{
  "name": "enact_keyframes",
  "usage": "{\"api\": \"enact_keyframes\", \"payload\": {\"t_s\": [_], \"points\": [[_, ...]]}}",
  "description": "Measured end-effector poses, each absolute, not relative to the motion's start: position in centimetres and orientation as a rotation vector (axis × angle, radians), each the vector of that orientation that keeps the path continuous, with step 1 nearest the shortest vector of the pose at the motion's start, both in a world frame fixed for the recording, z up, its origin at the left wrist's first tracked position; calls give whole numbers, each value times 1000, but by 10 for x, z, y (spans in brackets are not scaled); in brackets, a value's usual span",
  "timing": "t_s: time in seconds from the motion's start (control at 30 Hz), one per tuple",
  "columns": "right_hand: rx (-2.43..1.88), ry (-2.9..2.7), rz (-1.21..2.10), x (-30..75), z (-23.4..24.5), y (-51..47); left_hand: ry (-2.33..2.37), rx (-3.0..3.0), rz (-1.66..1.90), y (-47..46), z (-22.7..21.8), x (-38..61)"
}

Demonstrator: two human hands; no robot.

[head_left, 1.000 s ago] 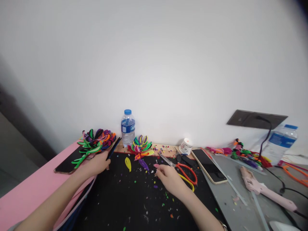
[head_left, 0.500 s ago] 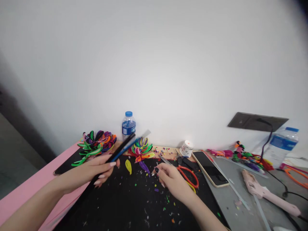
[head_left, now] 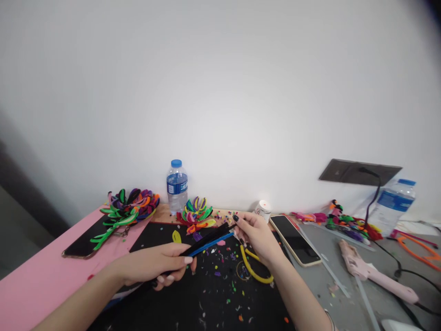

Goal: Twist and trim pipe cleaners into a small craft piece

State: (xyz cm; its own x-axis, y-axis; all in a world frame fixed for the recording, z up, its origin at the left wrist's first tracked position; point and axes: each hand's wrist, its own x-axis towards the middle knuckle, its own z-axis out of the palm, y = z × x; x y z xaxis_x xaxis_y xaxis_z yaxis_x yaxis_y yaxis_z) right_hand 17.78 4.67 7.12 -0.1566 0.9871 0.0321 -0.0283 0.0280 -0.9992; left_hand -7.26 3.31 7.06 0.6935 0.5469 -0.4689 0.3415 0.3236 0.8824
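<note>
We've got black strips (head_left: 206,238) plus one blue strip (head_left: 212,245) gripped in our left hand (head_left: 167,260), above the black mat (head_left: 165,305). Right hand (head_left: 254,235) pinches a dark tip at the bundle's far end. Yellow scissor handle (head_left: 264,279) near right forearm; pale-cased phone (head_left: 296,241) further right, grey worktop (head_left: 344,317) beyond.

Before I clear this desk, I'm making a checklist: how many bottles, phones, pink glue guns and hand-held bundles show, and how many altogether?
Bottles: 2
Phones: 2
Pink glue gun: 1
Black-and-blue bundle, held: 1
Total: 6
</note>
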Motion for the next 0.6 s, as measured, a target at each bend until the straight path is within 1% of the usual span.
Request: {"api": "enact_keyframes", "payload": {"t_s": [0.3,0.5,0.6], "points": [[-1063,-1305,1416,199,59,63,790,1290,181,45,62,-49],[-1032,-1263,1591,205,58,64,793,1311,197,47,58,-41],[-1016,-1243,1623,204,52,65,803,1306,219,49,60,-36]]}}
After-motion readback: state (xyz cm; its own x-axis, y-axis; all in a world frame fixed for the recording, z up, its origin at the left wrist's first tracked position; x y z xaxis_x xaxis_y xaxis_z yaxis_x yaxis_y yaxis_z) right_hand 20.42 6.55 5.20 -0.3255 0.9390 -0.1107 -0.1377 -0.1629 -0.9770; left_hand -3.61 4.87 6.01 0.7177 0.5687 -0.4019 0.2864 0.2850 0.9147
